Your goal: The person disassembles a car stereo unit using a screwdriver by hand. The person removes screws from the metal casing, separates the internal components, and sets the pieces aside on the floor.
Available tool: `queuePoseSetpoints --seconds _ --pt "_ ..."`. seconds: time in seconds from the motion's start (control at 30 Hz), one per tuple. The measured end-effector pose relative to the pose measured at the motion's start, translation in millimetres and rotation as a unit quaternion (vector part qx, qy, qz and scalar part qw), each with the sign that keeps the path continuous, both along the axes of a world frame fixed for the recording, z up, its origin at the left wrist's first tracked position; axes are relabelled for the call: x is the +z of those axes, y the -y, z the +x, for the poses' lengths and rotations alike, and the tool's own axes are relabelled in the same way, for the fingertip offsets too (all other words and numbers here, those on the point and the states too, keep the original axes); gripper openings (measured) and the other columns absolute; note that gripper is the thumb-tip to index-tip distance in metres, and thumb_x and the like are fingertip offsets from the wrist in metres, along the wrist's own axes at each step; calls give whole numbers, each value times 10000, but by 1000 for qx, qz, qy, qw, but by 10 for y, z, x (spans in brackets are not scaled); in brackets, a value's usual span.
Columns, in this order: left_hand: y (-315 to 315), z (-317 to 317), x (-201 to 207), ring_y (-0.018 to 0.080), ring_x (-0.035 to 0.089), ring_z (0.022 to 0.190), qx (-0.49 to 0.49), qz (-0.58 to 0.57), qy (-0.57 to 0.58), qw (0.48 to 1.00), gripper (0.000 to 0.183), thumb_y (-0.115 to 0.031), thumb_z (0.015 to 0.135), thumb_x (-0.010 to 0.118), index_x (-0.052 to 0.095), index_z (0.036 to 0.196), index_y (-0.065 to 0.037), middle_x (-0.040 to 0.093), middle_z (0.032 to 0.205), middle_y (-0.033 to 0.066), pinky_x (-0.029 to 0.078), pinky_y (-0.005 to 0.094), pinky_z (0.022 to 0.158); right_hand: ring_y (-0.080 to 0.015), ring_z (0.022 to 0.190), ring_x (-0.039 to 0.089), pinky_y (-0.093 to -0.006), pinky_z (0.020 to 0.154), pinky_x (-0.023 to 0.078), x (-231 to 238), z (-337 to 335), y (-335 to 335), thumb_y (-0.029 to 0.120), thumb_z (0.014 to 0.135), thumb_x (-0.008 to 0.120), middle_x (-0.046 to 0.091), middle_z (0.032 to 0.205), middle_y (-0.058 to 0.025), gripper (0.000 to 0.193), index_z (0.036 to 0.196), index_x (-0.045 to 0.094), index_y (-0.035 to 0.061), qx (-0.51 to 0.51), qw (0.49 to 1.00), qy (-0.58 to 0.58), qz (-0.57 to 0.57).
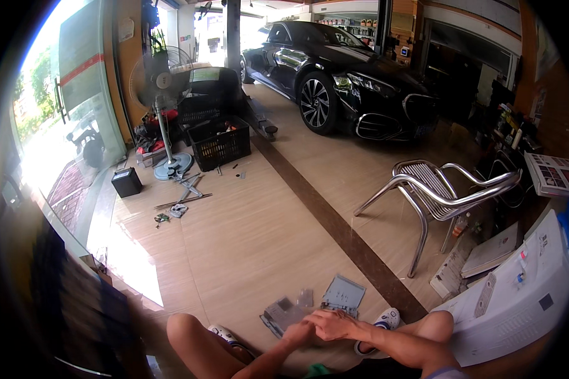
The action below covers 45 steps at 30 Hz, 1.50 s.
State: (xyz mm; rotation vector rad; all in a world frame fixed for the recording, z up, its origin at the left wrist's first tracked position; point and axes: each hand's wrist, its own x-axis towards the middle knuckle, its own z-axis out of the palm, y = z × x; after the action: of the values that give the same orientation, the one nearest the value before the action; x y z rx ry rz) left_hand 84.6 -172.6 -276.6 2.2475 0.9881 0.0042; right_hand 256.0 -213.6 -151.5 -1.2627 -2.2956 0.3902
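Note:
My left hand (297, 332) and my right hand (329, 324) meet low in the picture, above the floor between my feet. The fingers of both are curled in and pressed together; whatever lies between them is hidden. Just beyond the right hand is a flat grey panel (344, 293) with small metal parts along its near edge. Close to the left hand lies a shallow grey casing (282, 313), partly covered by that hand. A small translucent piece (305, 297) sits between casing and panel.
A metal chair (433, 183) stands at the right, near a large white housing (509, 290). Further off are a black crate (221, 148), a standing fan (162, 95), a black battery (126, 182), loose metal parts (186, 192) and a parked black car (335, 69).

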Motion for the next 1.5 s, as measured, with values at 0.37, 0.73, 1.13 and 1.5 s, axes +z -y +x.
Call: queuePoseSetpoints --seconds 0.37,0.73,1.13,1.5 --pt "-20 4 -390 415 670 1128 -21 17 29 999 322 -201 998 527 623 1290 -107 616 1329 180 581 518 877 -346 778 716 -424 658 596 141 -19 0 155 924 671 680 893 -113 220 1138 677 102 16 999 -27 26" --pt "-119 76 -1024 450 678 1082 -38 28 -1 999 343 -226 982 566 598 1307 -122 603 1273 242 582 529 891 -324 785 717 -419 671 602 -175 176 -132 145 930 644 680 883 -112 130 1041 701 106 -2 997 77 -24" --pt "-44 83 -492 459 710 1023 -113 134 -111 978 492 -397 974 607 551 1256 2 613 1256 291 612 539 821 -352 841 718 -432 738 601 995 584 -258 152 941 638 704 990 -136 145 1021 718 62 -124 988 -65 61" --pt "-165 267 -566 394 726 1033 -179 162 -210 947 487 -418 1042 501 574 1383 -79 683 1235 196 611 505 803 -331 790 694 -426 655 617 1235 829 -379 120 858 654 612 864 -124 82 866 589 70 -112 987 -23 112"
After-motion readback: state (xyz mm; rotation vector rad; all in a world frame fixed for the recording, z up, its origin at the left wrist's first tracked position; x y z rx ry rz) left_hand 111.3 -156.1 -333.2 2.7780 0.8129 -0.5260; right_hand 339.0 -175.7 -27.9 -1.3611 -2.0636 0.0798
